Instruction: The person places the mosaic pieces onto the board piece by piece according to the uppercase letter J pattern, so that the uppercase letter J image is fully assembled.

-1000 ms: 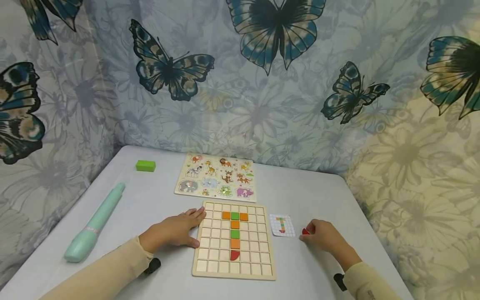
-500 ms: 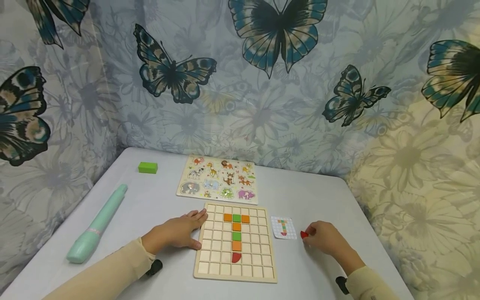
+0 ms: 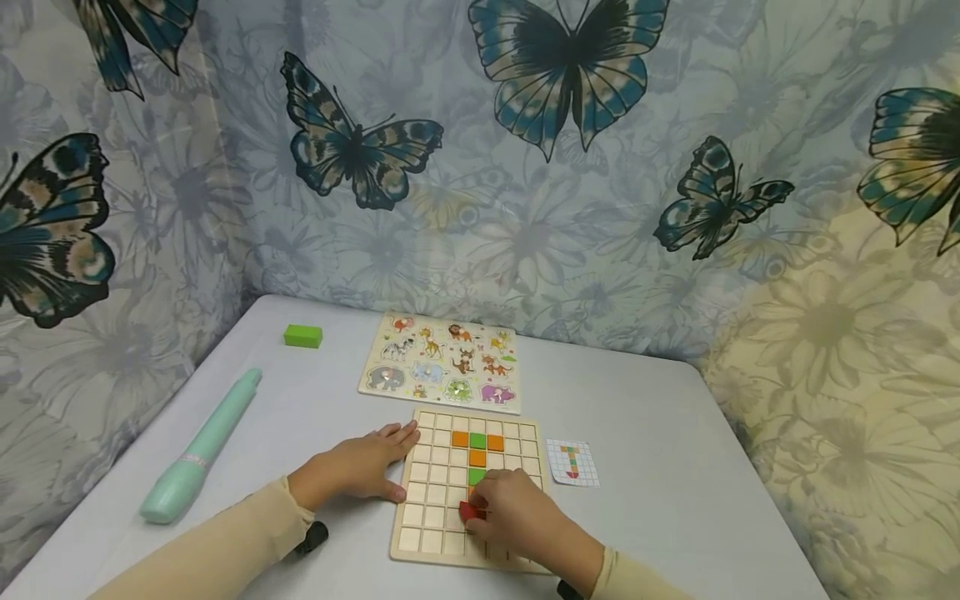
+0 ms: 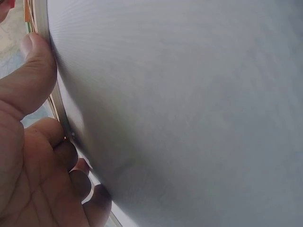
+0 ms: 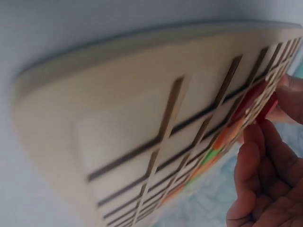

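A wooden grid board (image 3: 432, 540) lies on the table, with orange tiles (image 3: 477, 458) and green tiles (image 3: 477, 441) set in a T shape. My left hand (image 3: 363, 465) rests along the board's left edge, thumb (image 4: 35, 71) and fingers touching its side. Over the lower middle of the board, my right hand (image 3: 525, 517) pinches a small red piece (image 3: 467, 511) between thumb and fingertips. The right wrist view shows this piece close above another red piece (image 5: 249, 100) lying in the grid. From the head, the right hand covers the board's lower right part.
Right of the board lies a small pattern card (image 3: 573, 463). Behind it is an animal puzzle (image 3: 442, 367). A green block (image 3: 303, 336) sits at the back left, and a long mint-green tapered object (image 3: 202, 450) lies at the left. A patterned cloth wall stands behind.
My right hand has moved left from beside the card to over the board, carrying the red piece. The left hand keeps its place at the board's edge. The head view has shifted slightly.
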The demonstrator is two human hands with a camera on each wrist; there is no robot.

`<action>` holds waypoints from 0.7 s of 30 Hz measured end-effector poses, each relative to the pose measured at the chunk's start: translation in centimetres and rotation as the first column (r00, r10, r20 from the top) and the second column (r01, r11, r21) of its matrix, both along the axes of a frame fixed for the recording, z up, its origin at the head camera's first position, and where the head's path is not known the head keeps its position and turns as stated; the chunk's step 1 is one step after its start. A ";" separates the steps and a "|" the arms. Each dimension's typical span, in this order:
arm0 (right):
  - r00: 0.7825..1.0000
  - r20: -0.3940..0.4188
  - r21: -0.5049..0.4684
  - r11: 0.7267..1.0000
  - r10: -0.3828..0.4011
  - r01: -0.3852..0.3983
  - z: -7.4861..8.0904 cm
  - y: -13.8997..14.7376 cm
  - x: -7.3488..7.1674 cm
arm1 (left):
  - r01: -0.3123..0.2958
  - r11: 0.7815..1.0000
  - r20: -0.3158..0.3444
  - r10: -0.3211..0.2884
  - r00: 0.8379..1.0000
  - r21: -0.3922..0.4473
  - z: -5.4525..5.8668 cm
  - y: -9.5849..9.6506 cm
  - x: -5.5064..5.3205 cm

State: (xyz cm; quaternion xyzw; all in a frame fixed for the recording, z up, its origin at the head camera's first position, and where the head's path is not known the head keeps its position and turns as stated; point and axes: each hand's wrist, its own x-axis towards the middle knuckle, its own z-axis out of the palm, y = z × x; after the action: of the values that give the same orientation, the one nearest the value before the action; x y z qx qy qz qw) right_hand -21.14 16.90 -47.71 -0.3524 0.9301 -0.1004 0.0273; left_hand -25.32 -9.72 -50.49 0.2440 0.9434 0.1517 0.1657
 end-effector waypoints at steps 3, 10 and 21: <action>1.000 0.001 0.032 0.999 0.015 -0.015 -0.3 -1.1 0.2 | 0.001 1.000 -0.006 -0.001 1.000 -0.002 -0.2 0.0 -0.1; 0.999 -0.015 0.021 0.999 0.035 -0.035 -0.6 -1.6 0.1 | -0.002 1.000 -0.001 0.002 1.000 -0.001 0.3 0.0 0.1; 1.000 -0.013 0.044 0.999 -0.027 0.028 -0.3 -1.9 0.3 | -0.016 1.000 0.016 0.016 1.000 0.012 0.6 0.1 0.3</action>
State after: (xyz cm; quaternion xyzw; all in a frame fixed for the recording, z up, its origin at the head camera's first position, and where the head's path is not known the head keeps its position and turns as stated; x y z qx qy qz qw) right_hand -20.79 15.00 -47.97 -0.3395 0.9370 -0.0779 0.0282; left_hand -25.06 -9.61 -49.89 0.2361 0.9430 0.1606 0.1707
